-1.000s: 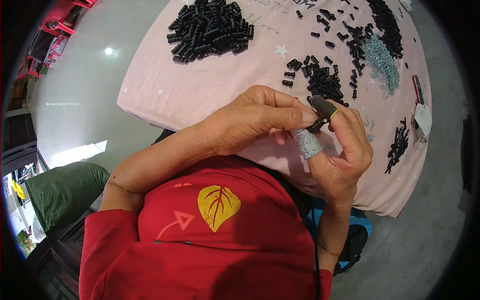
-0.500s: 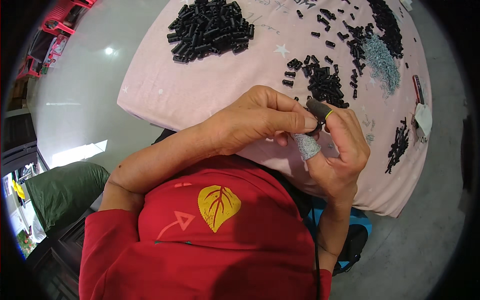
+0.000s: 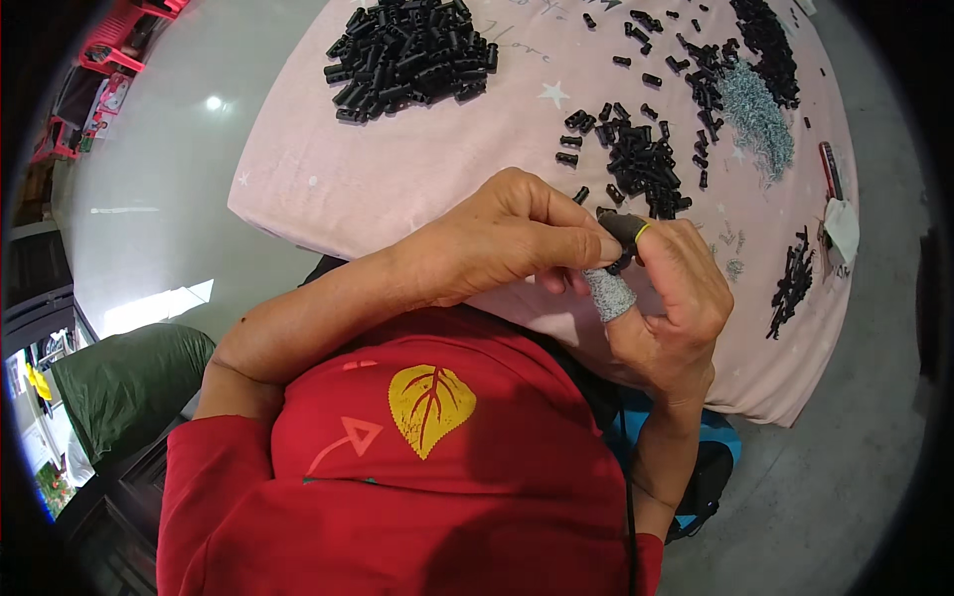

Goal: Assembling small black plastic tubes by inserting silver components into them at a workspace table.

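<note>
Over the near edge of the cloth, my two hands meet around a small black plastic part (image 3: 620, 262), mostly hidden by the fingers. My left hand (image 3: 522, 238) pinches it between thumb and fingers. From the other side my right hand (image 3: 681, 293) grips it between forefinger and thumb. A dark finger cover (image 3: 621, 226) with a yellow rim sits on that forefinger, and a grey-white knitted wrap (image 3: 610, 295) is round the thumb. Just beyond the fingers lies a heap of short black plastic parts (image 3: 641, 164), with several loose ones beside it.
A pink cloth (image 3: 328, 189) covers the table. Larger black cylindrical parts (image 3: 407, 60) are piled at the far left. Small silvery metal pieces (image 3: 755, 114) lie far right, beside black pieces (image 3: 765, 50). Thin black strips (image 3: 792, 283) and a red-and-black tool (image 3: 829, 171) lie near the right edge.
Both hands stay together on the black part. My right forefinger has shifted slightly left and down, closer to the left thumb. The whole view has moved a little.
</note>
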A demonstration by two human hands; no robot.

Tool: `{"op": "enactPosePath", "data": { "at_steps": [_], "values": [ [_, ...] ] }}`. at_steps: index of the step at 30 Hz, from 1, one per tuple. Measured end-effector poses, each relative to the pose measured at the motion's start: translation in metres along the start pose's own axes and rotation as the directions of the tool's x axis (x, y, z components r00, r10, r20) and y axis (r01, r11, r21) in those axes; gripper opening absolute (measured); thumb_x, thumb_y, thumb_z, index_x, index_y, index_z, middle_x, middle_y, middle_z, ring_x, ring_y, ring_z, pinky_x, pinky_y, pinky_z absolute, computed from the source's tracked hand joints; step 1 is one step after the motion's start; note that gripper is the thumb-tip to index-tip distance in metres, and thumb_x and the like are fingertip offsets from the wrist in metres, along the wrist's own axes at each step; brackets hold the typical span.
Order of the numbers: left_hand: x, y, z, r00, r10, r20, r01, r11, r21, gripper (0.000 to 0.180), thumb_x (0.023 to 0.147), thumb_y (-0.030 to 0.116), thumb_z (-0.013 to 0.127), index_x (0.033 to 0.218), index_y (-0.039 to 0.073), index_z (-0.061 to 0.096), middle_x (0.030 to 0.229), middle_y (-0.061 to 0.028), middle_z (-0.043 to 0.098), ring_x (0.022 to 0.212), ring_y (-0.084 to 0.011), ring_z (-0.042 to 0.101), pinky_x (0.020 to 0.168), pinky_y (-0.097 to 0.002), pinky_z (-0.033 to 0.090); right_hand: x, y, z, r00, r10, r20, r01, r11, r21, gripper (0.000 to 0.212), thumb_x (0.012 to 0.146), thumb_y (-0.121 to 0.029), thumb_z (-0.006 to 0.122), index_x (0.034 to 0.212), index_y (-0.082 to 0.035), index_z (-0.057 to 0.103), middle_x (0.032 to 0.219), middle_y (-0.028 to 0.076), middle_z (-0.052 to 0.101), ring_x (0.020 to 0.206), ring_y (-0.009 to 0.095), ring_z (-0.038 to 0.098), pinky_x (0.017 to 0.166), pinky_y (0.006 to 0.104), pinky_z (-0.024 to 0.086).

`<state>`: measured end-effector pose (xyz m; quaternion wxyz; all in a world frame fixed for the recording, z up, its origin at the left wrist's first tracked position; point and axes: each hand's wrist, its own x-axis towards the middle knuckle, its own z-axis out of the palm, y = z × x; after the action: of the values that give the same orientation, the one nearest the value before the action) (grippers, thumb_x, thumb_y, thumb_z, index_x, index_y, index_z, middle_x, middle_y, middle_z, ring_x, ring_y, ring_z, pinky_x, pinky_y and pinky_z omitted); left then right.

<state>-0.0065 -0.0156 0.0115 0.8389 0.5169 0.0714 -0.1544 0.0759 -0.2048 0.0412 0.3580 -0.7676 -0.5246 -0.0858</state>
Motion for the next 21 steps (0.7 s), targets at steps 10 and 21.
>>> {"op": "enactPosePath", "data": {
  "at_steps": [10,21],
  "values": [
    [-0.01,0.004,-0.007,0.983,0.146,-0.112,-0.128,0.98,0.153,0.029,0.105,0.025,0.065,0.112,0.0,0.077,0.097,-0.0055,0.077,0.079,-0.0081,0.067,0.066,-0.0207,0.052,-0.009,0.011,-0.007,0.997,0.068,-0.022,-0.069,0.996,-0.048,0.028,0.069,-0.001,0.075,0.095,0.002,0.066,0.08,0.014,0.062,0.068,0.033,0.059,0.061,0.0403,0.048],
    [-0.008,-0.004,-0.012,0.97,0.208,-0.124,-0.168,0.947,0.273,0.027,0.106,0.023,0.064,0.111,-0.001,0.077,0.095,-0.0039,0.076,0.08,-0.0063,0.065,0.064,-0.0207,0.051,-0.018,0.021,-0.001,0.991,0.125,-0.041,-0.128,0.987,-0.096,0.018,0.075,-0.002,0.076,0.087,-0.001,0.063,0.075,0.012,0.059,0.066,0.031,0.057,0.058,0.0405,0.046]
  ]
}}
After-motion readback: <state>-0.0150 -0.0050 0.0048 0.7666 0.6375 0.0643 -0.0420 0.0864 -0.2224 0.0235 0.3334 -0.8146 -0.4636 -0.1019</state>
